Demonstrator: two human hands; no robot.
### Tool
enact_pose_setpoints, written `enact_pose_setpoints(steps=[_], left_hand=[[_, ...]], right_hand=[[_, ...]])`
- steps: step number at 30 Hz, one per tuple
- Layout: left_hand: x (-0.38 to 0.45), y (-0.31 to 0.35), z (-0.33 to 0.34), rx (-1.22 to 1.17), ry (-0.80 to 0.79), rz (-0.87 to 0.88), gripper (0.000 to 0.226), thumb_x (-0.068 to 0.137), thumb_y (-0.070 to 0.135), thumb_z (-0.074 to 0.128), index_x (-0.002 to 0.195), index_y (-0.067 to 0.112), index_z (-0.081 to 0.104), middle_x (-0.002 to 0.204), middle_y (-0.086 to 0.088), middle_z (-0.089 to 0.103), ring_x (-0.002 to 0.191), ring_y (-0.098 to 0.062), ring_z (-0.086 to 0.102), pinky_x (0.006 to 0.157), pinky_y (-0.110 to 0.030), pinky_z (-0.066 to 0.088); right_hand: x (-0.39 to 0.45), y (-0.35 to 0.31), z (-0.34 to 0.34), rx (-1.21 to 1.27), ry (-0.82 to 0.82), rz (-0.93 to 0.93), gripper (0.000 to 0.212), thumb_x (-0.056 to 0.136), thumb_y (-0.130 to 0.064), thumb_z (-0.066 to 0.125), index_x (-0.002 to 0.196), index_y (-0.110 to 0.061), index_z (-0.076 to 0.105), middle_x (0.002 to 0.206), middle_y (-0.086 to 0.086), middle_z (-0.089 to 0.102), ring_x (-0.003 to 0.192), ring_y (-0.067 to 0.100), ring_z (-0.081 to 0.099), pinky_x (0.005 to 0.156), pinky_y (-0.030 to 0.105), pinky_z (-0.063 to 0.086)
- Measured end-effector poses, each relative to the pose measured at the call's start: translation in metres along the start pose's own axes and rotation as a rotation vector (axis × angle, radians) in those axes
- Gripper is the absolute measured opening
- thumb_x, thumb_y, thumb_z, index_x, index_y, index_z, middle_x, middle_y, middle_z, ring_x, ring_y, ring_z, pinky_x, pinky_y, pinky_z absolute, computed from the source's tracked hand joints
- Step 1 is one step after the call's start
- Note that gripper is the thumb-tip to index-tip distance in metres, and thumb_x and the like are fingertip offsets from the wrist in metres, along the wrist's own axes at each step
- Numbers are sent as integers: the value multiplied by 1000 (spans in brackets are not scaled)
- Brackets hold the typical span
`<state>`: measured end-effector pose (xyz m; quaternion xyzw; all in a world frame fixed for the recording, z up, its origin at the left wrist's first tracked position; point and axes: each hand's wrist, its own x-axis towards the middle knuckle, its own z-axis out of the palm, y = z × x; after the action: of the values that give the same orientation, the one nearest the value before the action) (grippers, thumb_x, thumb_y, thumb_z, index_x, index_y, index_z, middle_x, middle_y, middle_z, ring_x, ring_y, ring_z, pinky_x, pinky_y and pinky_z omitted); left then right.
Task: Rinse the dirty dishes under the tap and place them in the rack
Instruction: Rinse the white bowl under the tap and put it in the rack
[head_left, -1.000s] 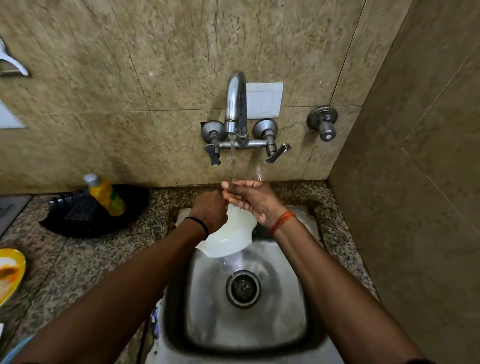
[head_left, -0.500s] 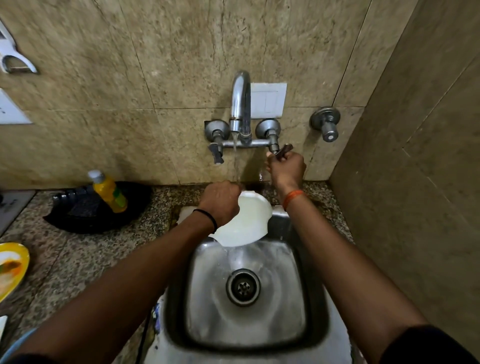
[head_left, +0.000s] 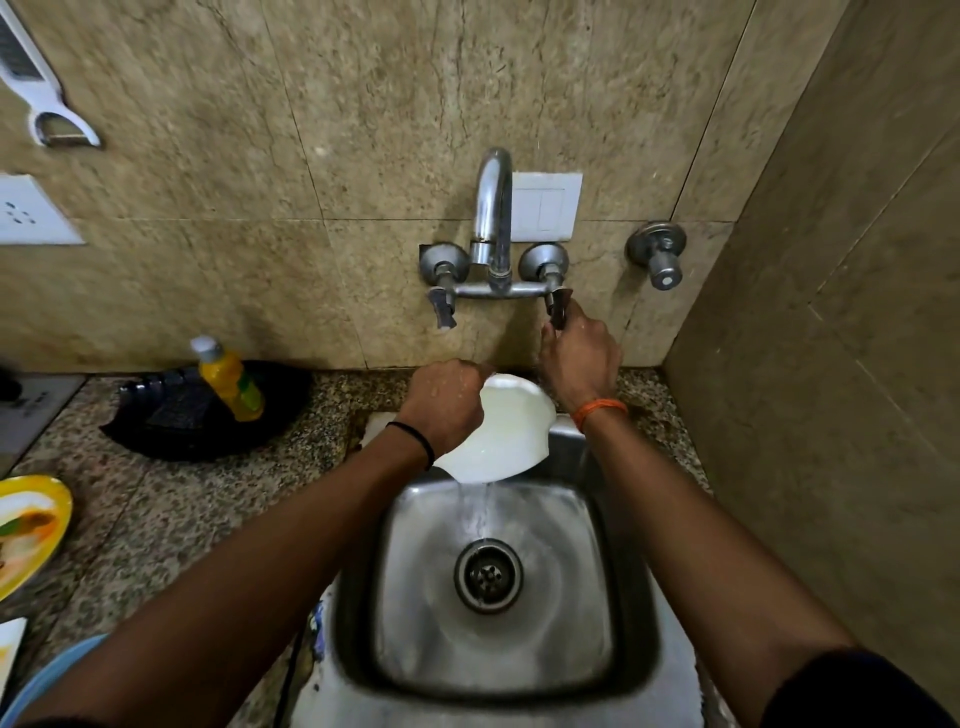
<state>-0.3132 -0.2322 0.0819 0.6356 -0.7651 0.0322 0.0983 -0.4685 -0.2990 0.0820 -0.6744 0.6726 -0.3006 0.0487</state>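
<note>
Two hands: left hand (head_left: 447, 402) grips the rim of a white plate (head_left: 501, 434) tilted over the sink (head_left: 613, 587); right hand (head_left: 579, 358) pinches the right lever (head_left: 558, 306) of the tap (head_left: 491, 223)
Water: runoff spills from the plate's low edge toward the drain (head_left: 487, 574)
Risk: a wet, one-handed hold could let the plate slip into the basin
Risk: a hard turn of the lever may splash the counter (head_left: 171, 499)
Waiting: yellow plate (head_left: 28, 530), soiled, far left, cut off by the frame
Unclear: the rack, possibly the black tray (head_left: 171, 415) behind the bottle (head_left: 228, 376)
Hidden: left fingertips, under the plate
</note>
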Motion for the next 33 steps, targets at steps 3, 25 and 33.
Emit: enact_pose_setpoints(steps=[3,25,33], left_hand=[[-7,-5,0,-34,54,7,48,80,13,49,124,29,60,103,-4,72,91,-30,66,71,-35,50],[-100,-59,39,-192,-55,26,82,78,29,69,149,22,28,154,-5,34,129,-31,49,84,-48,55],[-109,-73,46,-492,-60,-244,80,75,44,60,146,29,29,125,-12,63,105,-36,64,83,-45,53]], right_hand=[[-13,13,9,233,-250,159,46,94,-43,51,126,-11,57,120,13,65,109,34,60,88,34,45],[-101,47,18,1678,-707,919,21,84,6,60,104,1,62,100,14,72,88,19,72,73,28,60],[-108,46,9,1553,-993,697,97,39,-8,96,126,-4,55,114,12,70,100,24,70,77,37,60]])
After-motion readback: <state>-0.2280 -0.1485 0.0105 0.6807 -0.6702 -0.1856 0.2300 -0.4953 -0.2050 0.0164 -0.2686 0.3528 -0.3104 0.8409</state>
